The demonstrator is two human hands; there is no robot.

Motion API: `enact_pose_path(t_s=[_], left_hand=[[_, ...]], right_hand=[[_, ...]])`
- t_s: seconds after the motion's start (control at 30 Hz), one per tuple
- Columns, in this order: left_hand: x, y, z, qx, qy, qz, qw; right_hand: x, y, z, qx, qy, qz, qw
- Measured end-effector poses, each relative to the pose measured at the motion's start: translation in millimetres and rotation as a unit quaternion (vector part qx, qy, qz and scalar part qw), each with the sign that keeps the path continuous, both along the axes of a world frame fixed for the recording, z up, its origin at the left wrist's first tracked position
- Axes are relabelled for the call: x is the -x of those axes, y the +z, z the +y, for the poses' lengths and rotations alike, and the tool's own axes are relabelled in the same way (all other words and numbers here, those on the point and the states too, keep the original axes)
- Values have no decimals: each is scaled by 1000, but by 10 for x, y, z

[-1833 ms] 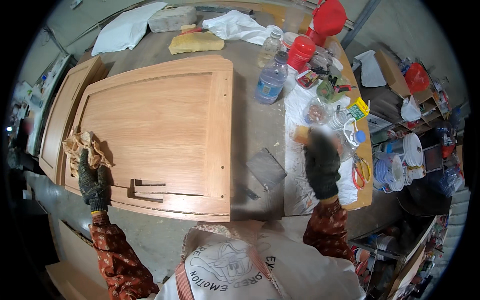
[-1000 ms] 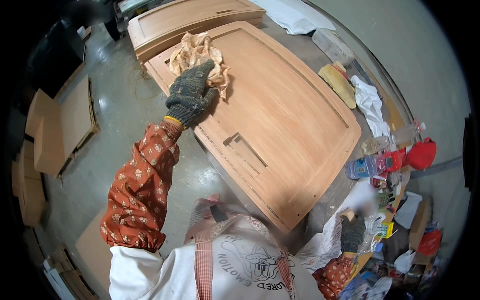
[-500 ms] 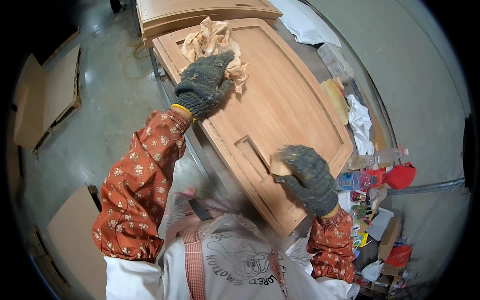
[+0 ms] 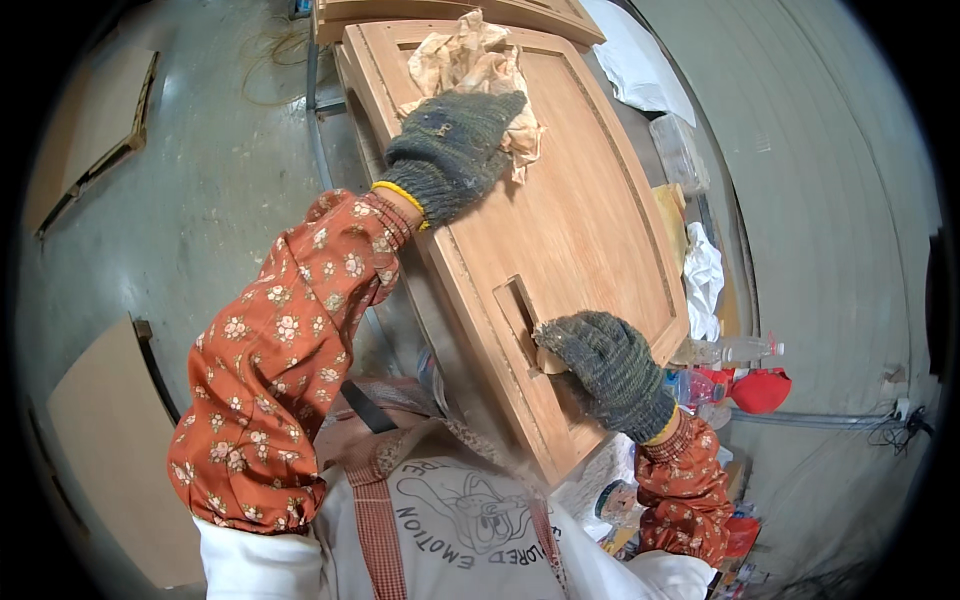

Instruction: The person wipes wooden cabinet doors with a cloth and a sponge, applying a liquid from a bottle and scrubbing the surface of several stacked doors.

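A wooden door panel (image 4: 590, 200) with a curved far edge, grooved borders and a small rectangular recess (image 4: 518, 310) lies in front of me on a stack. My left hand (image 4: 455, 150), in a dark grey knit glove, is closed on a crumpled tan cloth (image 4: 480, 65) and rests on the panel's upper left part. Near the lower end of the recess, my right hand (image 4: 610, 370), in a matching glove, presses a small tan pad (image 4: 548, 362) against the wood. The glove covers most of that pad, so its exact kind cannot be made out.
More wooden panels (image 4: 480, 14) lie beyond the top end. Along the right stand a clear plastic box (image 4: 680, 152), white crumpled plastic (image 4: 704, 280), bottles (image 4: 735, 350) and a red object (image 4: 762, 391). Brown boards (image 4: 110, 450) stand on the floor at left.
My right hand has shifted slightly over the panel, keeping its pad by the recess, and is less blurred. My left hand stays on the cloth. The whole view has swung a little.
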State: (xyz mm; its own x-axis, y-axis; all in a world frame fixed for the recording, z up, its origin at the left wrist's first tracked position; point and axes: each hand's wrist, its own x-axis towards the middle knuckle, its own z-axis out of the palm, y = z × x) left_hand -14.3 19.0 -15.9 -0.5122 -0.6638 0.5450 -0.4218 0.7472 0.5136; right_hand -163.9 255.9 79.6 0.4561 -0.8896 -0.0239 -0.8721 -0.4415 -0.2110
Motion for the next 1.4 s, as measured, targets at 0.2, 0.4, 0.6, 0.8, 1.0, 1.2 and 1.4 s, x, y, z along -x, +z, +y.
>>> enact_pose_path(t_s=[0.2, 0.4, 0.6, 0.8, 1.0, 1.2, 1.4], left_hand=[[3, 52, 4, 0, -8, -12, 1000], [-42, 28, -13, 10, -10, -1, 1000], [17, 54, 3, 50, -3, 10, 999], [-11, 8, -33, 61, -2, 30, 998], [27, 64, 12, 15, -13, -15, 1000], [-8, 31, -40, 24, 19, -46, 998], [32, 43, -7, 34, -2, 25, 999]], right_hand=[[-166, -130, -455, 121, -49, 32, 991], [39, 53, -108, -47, 19, -15, 999], [-60, -160, -454, 103, -38, -24, 994], [127, -53, -59, 0, 21, -35, 999], [13, -90, -251, 89, 11, -5, 996], [-12, -172, -375, 114, -85, -46, 989], [-58, -315, -447, 187, -25, -59, 980]])
